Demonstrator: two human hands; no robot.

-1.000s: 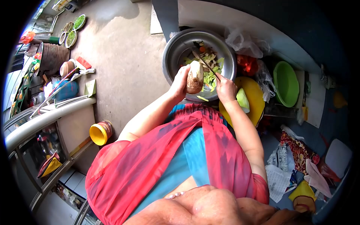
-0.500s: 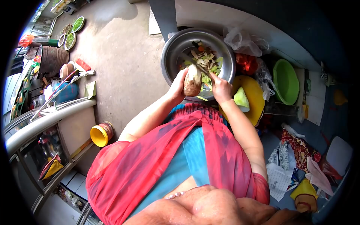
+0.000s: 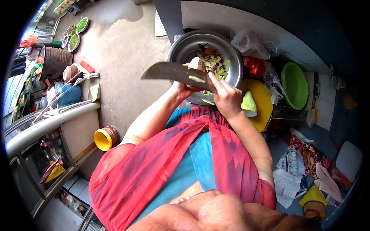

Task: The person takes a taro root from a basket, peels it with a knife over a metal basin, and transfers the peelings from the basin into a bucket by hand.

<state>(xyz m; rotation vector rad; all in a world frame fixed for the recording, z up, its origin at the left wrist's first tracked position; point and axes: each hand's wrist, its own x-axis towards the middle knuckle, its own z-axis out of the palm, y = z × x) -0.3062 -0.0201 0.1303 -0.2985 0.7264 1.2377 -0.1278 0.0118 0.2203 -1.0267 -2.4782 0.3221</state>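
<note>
Knife (image 3: 169, 73) in the right hand (image 3: 228, 97): the fingers close around its handle end, with the forefinger laid along the blade. The broad blade lies flat-side up across the view, its tip pointing left beyond the basin (image 3: 180, 45), and a pale strip (image 3: 196, 79) clings to its face. The left hand (image 3: 182, 89) grasps the root (image 3: 194, 63) from the left and below, though the blade hides most of that grip, so I cannot tell how firm it is. The root is held up over the near part of the basin, its pale, bared end showing above the blade with some brown beside it. Peelings (image 3: 214, 61) lie in the basin. To the right, a green wedge (image 3: 249, 104) rests on a yellow disc (image 3: 265, 101).

The step in hand looks like paring skin from the root, between strokes. A further stroke would call for shedding the strip, turning the edge onto brown skin and keeping the left fingers clear.
</note>
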